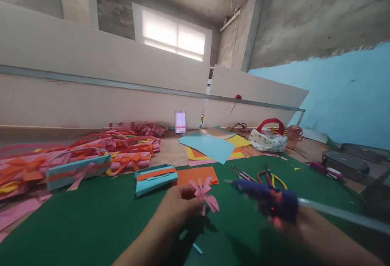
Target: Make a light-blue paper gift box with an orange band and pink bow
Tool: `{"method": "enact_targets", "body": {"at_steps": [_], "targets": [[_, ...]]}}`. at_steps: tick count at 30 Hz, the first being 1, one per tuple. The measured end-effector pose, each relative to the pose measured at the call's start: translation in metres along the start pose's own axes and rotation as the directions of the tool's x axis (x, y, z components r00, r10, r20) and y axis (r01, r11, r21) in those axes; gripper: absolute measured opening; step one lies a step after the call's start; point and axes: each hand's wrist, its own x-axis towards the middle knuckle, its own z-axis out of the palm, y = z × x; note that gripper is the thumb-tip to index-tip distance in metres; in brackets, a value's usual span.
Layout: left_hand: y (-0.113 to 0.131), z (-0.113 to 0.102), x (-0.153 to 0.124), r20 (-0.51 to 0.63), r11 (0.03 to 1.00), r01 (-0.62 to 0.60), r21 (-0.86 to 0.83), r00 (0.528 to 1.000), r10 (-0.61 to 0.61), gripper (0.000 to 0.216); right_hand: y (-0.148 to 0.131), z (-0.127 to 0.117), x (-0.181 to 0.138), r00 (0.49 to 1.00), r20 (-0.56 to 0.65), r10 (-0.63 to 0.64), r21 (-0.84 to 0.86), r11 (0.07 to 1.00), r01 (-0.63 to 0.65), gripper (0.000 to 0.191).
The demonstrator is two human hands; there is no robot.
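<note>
Between thumb and fingers, my left hand [185,203] pinches a pink paper bow [205,192] above the green mat [106,217]. My right hand [292,221], smeared by motion, grips a blue glue gun [268,195] whose nozzle points left toward the bow. A clear glue stick [341,213] runs out of the gun's back end. Just behind my left hand lies a folded light-blue paper bag [155,178] with an orange band. An orange paper sheet [195,174] lies beside it, partly behind the bow.
Finished-looking pink, orange and blue paper bags [128,148] are heaped at left. Light-blue sheets [210,142] lie over yellow ones at the back. Pliers [271,176] and scissors [243,173] rest behind the glue gun. A phone [180,121] stands against the board; a white pouch [268,140] sits back right.
</note>
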Motion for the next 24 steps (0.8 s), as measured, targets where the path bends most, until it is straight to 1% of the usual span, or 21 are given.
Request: {"method": "enact_targets", "body": {"at_steps": [1, 3, 6, 8, 10, 12, 15, 17, 19, 21, 24], "targets": [[0.000, 0.000, 0.000, -0.002, 1.000, 0.002, -0.001, 1.000, -0.002, 0.019, -0.009, 0.012, -0.002, 0.999, 0.038, -0.011, 0.021, 1.000, 0.010, 0.035], [-0.001, 0.000, 0.001, -0.005, 1.000, 0.005, -0.015, 1.000, -0.005, 0.021, -0.023, 0.029, -0.002, 0.993, 0.117, -0.019, 0.051, 0.999, 0.013, 0.037], [-0.002, 0.002, 0.000, 0.004, 0.999, 0.008, -0.049, 1.000, -0.007, 0.024, -0.031, 0.035, 0.002, 0.979, 0.191, -0.073, -0.026, 0.996, 0.080, 0.027], [-0.003, 0.003, 0.000, 0.012, 0.997, 0.004, -0.075, 1.000, -0.003, 0.024, -0.031, 0.034, 0.005, 0.974, 0.188, -0.128, -0.112, 0.982, 0.150, 0.018], [-0.003, 0.003, 0.001, 0.014, 0.995, -0.001, -0.102, 1.000, 0.002, 0.022, -0.029, 0.032, 0.007, 0.971, 0.171, -0.168, -0.161, 0.967, 0.196, 0.013], [-0.003, 0.004, 0.001, 0.020, 0.994, -0.005, -0.113, 1.000, 0.008, 0.019, -0.026, 0.033, 0.008, 0.968, 0.164, -0.190, -0.187, 0.957, 0.220, 0.013], [-0.001, 0.004, -0.001, 0.031, 0.995, -0.015, -0.103, 0.999, 0.018, 0.016, -0.026, 0.035, 0.009, 0.962, 0.171, -0.214, -0.185, 0.952, 0.245, 0.022], [0.003, 0.004, -0.004, 0.030, 0.995, -0.016, -0.101, 0.999, 0.019, 0.011, -0.026, 0.036, 0.009, 0.961, 0.180, -0.212, -0.166, 0.956, 0.242, 0.027], [0.006, 0.004, -0.006, 0.023, 0.995, -0.008, -0.104, 1.000, 0.010, 0.007, -0.027, 0.036, 0.009, 0.963, 0.192, -0.190, -0.163, 0.961, 0.222, 0.028], [0.008, 0.004, -0.008, 0.017, 0.994, 0.010, -0.109, 1.000, -0.008, 0.007, -0.026, 0.036, 0.010, 0.964, 0.205, -0.166, -0.176, 0.963, 0.204, 0.027], [0.009, 0.004, -0.008, 0.002, 0.992, 0.054, -0.118, 0.999, -0.054, 0.007, -0.023, 0.038, 0.010, 0.969, 0.194, -0.155, -0.178, 0.966, 0.190, 0.027]]}}
